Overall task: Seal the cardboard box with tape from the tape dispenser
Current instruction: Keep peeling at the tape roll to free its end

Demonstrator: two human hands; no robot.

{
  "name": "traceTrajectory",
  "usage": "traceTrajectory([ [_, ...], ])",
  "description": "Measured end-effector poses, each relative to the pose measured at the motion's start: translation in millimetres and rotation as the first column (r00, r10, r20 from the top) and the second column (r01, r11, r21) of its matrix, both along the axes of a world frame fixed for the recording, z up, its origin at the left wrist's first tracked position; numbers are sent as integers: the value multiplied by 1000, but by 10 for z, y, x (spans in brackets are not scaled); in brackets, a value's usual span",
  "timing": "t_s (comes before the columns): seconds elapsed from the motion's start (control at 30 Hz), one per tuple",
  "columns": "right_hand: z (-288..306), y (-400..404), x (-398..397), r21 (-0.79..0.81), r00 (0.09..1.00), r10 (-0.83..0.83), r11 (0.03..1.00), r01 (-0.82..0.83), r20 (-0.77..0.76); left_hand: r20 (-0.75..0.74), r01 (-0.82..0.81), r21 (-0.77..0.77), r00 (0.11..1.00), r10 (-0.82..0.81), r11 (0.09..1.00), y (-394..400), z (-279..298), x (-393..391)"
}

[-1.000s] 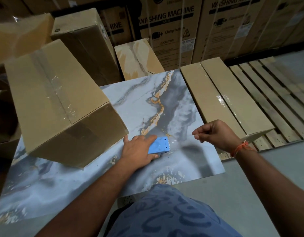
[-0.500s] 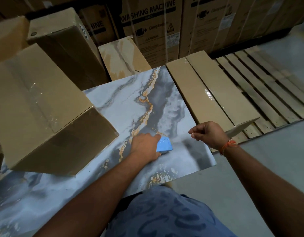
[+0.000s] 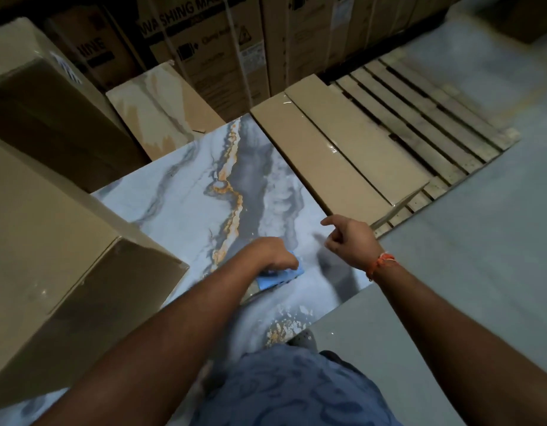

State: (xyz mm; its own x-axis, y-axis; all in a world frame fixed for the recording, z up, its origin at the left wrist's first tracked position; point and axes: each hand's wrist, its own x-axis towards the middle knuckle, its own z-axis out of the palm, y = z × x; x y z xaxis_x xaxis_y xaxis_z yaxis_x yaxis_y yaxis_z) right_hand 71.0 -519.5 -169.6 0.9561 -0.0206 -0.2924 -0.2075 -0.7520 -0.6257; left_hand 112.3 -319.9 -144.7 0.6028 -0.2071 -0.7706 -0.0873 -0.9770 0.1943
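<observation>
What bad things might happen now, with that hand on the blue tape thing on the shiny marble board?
The left hand presses the blue tape dispenser onto a glossy marble board, so it might slip. Dispensers usually carry a cutting edge, and the right hand hovers close beside it with a finger out, so it could get nicked. The big cardboard box sits off to the left, so reaching across may feel awkward.

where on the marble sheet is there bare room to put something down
Free: the marbled grey-blue sheet between the big brown cardboard box and the flat taped cardboard packs. Crowded: near edge, where the left hand covers the blue tape dispenser beside the right hand.
</observation>
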Motion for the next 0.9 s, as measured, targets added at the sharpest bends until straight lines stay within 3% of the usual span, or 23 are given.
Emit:
traceTrajectory([
  [0.07,36,62,-30,16,1000,-16,1000,16,13,-21,-108,-173,994,105,979,93,-51,145],
  [0.13,65,131,-70,47,999,-38,998,36,32,51,-184,-412,973,224,893,173,-172,233],
  [0.23,88,232,-131,75,995,-69,995,64,66,-114,-281,-633,955,273,721,238,-349,318],
  [0.37,97,317,-197,103,989,-104,990,92,109,-283,-285,-687,952,115,669,190,-442,356],
  [0.57,45,378,-255,144,966,-203,973,180,163,-267,-251,-754,962,66,607,162,-592,396],
  [0.77,-20,482,-445,247,821,-516,852,462,245,-276,-268,-763,958,78,588,207,-626,379],
  [0.9,-175,696,-669,267,755,-638,762,590,154,-282,-263,-767,957,62,585,194,-626,379],
])
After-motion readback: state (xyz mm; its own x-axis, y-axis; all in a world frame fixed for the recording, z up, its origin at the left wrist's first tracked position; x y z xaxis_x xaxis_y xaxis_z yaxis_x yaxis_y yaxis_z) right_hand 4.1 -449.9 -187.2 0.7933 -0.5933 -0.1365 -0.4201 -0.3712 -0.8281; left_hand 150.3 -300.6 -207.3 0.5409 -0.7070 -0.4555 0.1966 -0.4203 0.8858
